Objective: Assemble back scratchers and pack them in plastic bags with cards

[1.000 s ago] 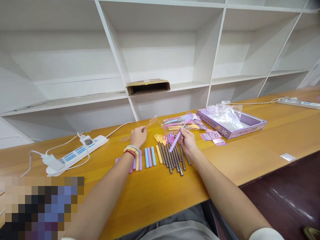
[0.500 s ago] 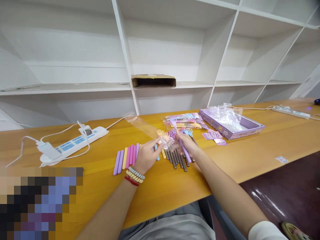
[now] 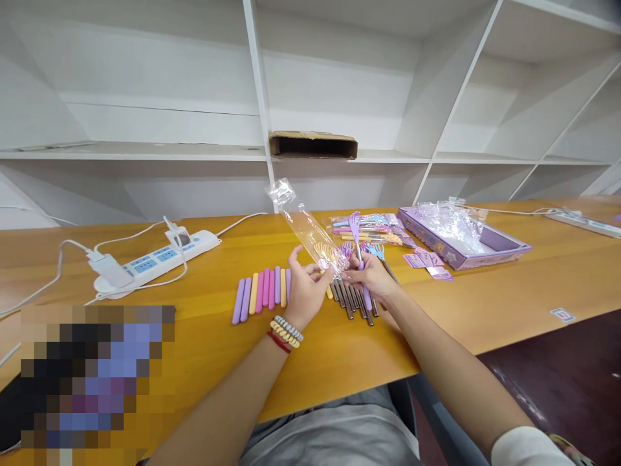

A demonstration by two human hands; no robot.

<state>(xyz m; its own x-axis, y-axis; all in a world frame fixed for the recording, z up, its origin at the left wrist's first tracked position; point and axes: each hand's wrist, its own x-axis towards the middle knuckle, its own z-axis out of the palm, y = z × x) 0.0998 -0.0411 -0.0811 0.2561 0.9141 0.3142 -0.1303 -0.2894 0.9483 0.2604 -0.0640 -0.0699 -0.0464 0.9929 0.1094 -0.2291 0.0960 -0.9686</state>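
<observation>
A long clear plastic bag (image 3: 310,223) slants up and left, its lower end pinched by my left hand (image 3: 305,291). My right hand (image 3: 373,275) grips a purple back scratcher (image 3: 355,228), claw end up, with its fingertips close to the bag's lower end. Whether those fingertips also touch the bag, I cannot tell. Below them lie several metal rods (image 3: 356,301) with yellow, pink and blue claw heads (image 3: 376,250). Beside my left hand runs a row of purple, yellow and pink handles (image 3: 259,291); my hand hides its right end.
Bagged back scratchers (image 3: 371,230) lie behind my hands. A purple box (image 3: 490,261) holds crumpled clear bags, with small pink cards (image 3: 424,260) before it. A white power strip (image 3: 158,262) with cables sits left. Shelves hold a cardboard box (image 3: 313,145); a pixelated patch covers the lower left.
The clear bag has been lifted off the table and now slants upward from my left hand. My right hand still holds the purple back scratcher. The view has shifted slightly.
</observation>
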